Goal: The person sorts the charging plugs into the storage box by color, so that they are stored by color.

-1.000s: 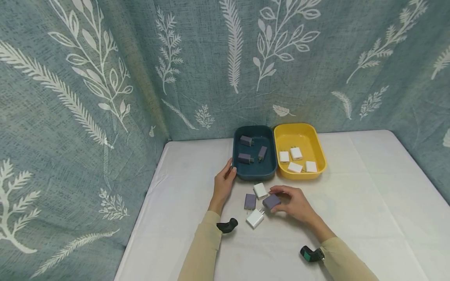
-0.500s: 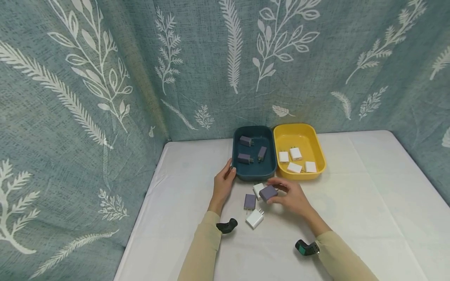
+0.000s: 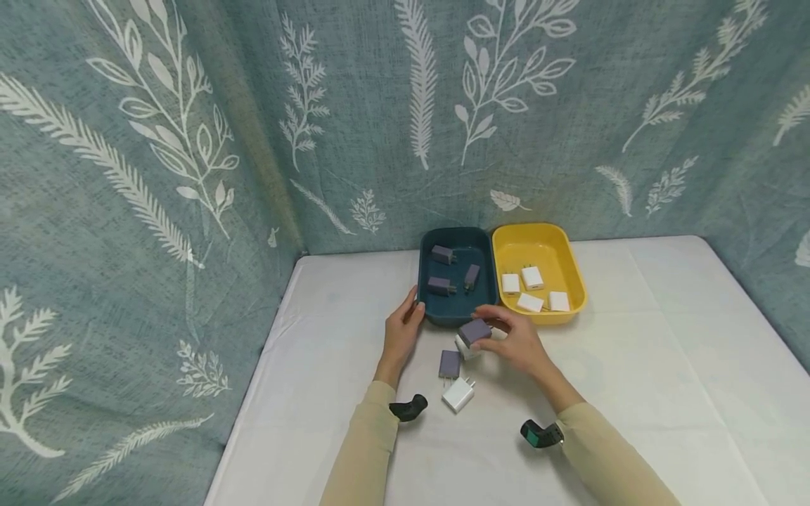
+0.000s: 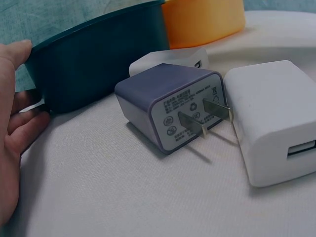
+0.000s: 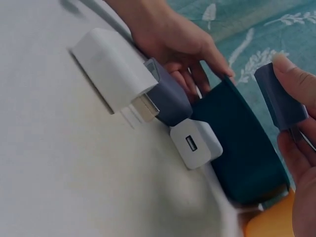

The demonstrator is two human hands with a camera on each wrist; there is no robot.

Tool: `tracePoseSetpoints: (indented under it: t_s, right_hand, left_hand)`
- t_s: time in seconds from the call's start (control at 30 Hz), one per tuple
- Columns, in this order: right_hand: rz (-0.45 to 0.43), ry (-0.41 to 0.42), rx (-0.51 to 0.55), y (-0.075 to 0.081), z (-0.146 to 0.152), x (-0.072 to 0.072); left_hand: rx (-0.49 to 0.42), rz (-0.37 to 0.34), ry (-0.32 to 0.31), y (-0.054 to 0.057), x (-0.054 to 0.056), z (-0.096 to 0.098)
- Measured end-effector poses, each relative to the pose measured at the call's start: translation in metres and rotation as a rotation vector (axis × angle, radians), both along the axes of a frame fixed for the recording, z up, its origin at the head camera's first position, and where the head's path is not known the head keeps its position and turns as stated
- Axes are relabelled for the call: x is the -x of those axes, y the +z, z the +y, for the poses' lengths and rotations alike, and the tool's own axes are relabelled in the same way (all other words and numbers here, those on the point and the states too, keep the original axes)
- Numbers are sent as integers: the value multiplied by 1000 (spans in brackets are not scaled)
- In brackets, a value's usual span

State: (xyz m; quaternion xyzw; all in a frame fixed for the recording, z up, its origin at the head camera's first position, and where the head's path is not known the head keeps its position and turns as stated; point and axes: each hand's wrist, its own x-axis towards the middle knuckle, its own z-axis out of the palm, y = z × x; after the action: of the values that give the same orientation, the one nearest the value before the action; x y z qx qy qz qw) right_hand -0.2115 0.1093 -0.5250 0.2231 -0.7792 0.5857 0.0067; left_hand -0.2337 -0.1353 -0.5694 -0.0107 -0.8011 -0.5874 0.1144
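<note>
My right hand (image 3: 522, 346) pinches a purple USB charger (image 3: 474, 330) between thumb and fingers, just in front of the dark blue tray (image 3: 443, 318). At that tray's near left corner, my left hand (image 3: 401, 334) holds its outer side, thumb by the rim and fingers along the wall. A white charger (image 3: 467, 349) lies partly hidden below the held one. Close by on the cloth lie another purple charger (image 4: 170, 106), its prongs showing in the left wrist view, and a white charger (image 3: 458, 395) nearest me.
Purple chargers (image 3: 441, 284) lie in the dark blue tray. The yellow tray (image 3: 538, 249) stands against its right side, with several white chargers (image 3: 533, 277) inside. A patterned curtain (image 3: 380, 126) hangs behind the white tablecloth (image 3: 639, 351).
My right hand has carried the purple charger away from me and slightly left, over the white charger, toward the dark blue tray. My left hand has stayed at the tray.
</note>
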Motion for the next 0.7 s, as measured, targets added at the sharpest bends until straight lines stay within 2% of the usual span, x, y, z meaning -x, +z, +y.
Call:
tracePoseSetpoints:
  t_s: [0.37, 0.53, 0.7]
  right_hand:
    - [-4, -114, -31, 14, -6, 14]
    - [-28, -132, -46, 18, -10, 20]
    - [-8, -132, -59, 22, -15, 26]
  left_hand:
    - [-7, 7, 6, 1, -1, 0]
    - [-11, 3, 0, 1, -1, 0]
    - [-6, 11, 0, 1, -1, 0]
